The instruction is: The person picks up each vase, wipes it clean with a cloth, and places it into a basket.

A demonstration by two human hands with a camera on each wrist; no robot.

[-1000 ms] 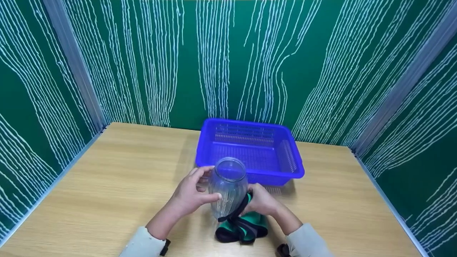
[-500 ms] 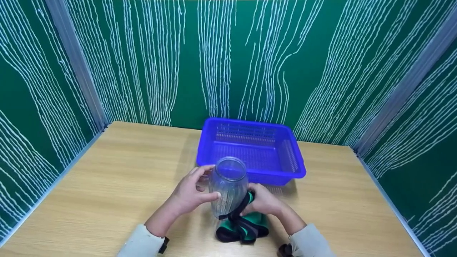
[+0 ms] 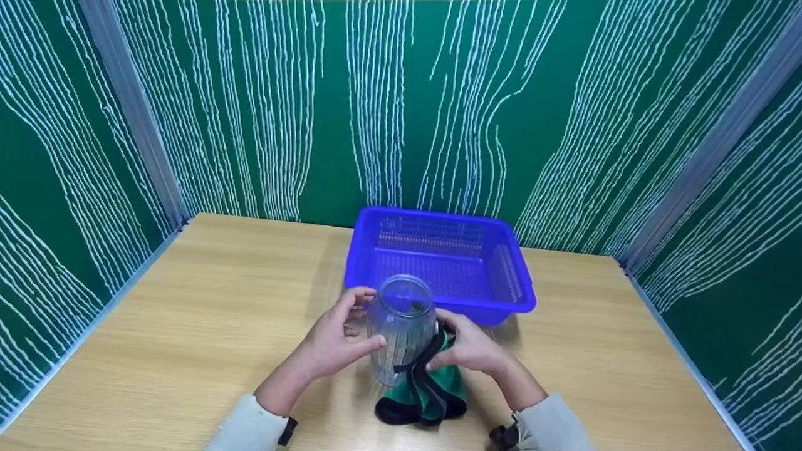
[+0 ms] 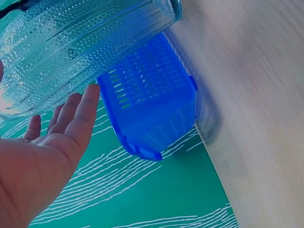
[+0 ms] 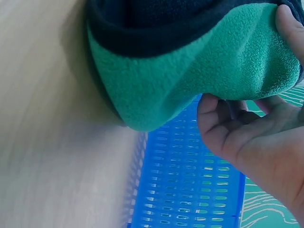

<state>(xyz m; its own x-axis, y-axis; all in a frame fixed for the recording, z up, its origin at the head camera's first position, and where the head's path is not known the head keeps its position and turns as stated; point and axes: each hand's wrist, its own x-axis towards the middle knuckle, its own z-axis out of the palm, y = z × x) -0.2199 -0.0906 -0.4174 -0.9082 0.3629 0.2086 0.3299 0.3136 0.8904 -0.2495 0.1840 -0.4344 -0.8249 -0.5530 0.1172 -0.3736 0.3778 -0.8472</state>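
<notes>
A clear ribbed glass jar (image 3: pixel 401 338) stands upright at the middle, its open mouth facing up. My left hand (image 3: pixel 332 338) holds it from the left, thumb in front and fingers toward the back; in the left wrist view the fingers (image 4: pixel 85 114) lie along the pebbled glass. Against the jar's lower right side is a green fleecy cloth (image 3: pixel 448 379) with black edging. My right hand (image 3: pixel 473 351) grips the upper part of this cloth between thumb and fingers. One black strip of the edging crosses the front of the jar. The cloth's lower folds hang close over the table.
Behind the jar sits a blue plastic basket (image 3: pixel 501 307) with slotted walls, nothing inside it. The wooden table (image 3: pixel 219 326) extends to both sides. Green panels (image 3: pixel 332 125) with white wavy lines enclose the back and sides.
My right hand has shifted slightly up and right, drawing the cloth taller beside the jar. The black strip across the glass sits higher. My left hand and the jar stay nearly in place.
</notes>
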